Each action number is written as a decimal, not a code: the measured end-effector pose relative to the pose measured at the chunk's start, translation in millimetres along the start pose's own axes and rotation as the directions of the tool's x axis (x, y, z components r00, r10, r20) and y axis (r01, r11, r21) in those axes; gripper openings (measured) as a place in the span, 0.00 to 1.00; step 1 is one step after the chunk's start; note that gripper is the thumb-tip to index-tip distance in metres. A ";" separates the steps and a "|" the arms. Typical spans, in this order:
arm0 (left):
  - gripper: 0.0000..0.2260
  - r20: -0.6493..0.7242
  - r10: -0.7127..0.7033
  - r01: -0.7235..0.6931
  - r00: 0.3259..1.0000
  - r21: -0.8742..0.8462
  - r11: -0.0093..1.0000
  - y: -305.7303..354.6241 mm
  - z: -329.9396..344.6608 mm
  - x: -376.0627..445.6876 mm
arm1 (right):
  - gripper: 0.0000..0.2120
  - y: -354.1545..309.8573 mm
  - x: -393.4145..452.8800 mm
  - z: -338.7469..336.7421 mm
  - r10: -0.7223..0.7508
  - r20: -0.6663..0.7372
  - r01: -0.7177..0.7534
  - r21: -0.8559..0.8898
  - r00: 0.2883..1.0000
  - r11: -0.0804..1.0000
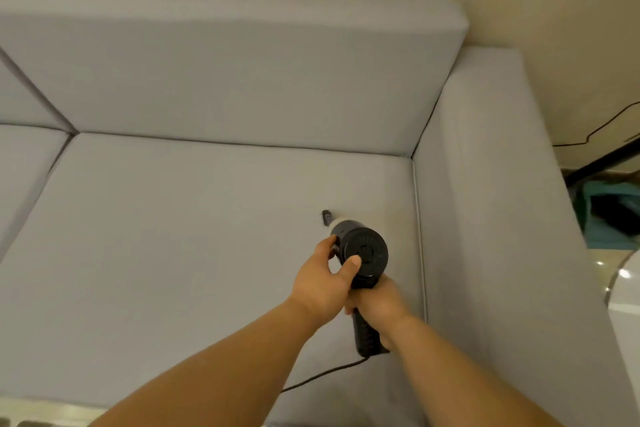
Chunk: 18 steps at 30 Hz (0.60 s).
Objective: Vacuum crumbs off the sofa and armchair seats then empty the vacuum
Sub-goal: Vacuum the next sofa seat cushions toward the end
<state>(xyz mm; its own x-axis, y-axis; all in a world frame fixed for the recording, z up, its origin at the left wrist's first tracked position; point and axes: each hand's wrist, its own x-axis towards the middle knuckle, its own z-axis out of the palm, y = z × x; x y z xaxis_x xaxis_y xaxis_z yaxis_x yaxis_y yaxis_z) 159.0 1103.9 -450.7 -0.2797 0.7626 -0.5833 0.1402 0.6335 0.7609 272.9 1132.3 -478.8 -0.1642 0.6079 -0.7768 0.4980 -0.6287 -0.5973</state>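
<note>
The small black handheld vacuum with a round drum-shaped rear, a pale midsection and a narrow dark nozzle (360, 253) is pointed down at the grey fabric sofa seat cushion (194, 253), its nozzle tip touching or nearly touching the cloth; which one I cannot tell. It looks like rigid plastic, compact and light enough for one hand, though its weight probably sits in the drum, so a second steadying hand makes sense. The sensible hold is the black pistol handle below the drum, and that is where the right hand (375, 305) is clenched around it. The left hand (325, 276) grips the side of the drum, thumb pressed on its flat rear face. A thin black cord (322, 376) trails from the handle's base across the cushion toward the front edge; it could snag or drag during sweeps.

No crumbs are visible on the cushion around the vacuum. Right of the vacuum, close by, rises the sofa's grey armrest (485, 184); beyond it stands the grey back cushion (242, 73).
</note>
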 end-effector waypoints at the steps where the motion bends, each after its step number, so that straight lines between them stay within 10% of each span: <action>1: 0.27 0.021 0.021 -0.021 1.000 0.006 1.000 7.0 4.6 3.3 | 0.12 -0.9 1.9 -6.1 -0.013 -0.036 0.014 0.027 0.999 1.000; 10: 0.27 0.206 0.035 -0.027 0.978 -0.041 0.999 32.1 58.5 54.3 | 0.09 9.4 47.2 -54.6 -0.021 -0.257 0.041 0.074 0.966 0.996; 18: 0.26 0.027 -0.012 0.014 1.000 -0.054 0.998 2.5 11.3 47.6 | 0.11 -13.0 51.2 -13.1 0.007 0.011 -0.006 -0.044 1.000 0.999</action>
<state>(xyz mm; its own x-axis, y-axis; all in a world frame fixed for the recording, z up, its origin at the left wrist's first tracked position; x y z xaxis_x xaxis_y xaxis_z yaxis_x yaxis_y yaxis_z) 156.8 1143.3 -479.8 -0.2561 0.7578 -0.6001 0.0845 0.6360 0.7671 269.1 1177.9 -508.2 -0.1702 0.5983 -0.7830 0.5358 -0.6107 -0.5831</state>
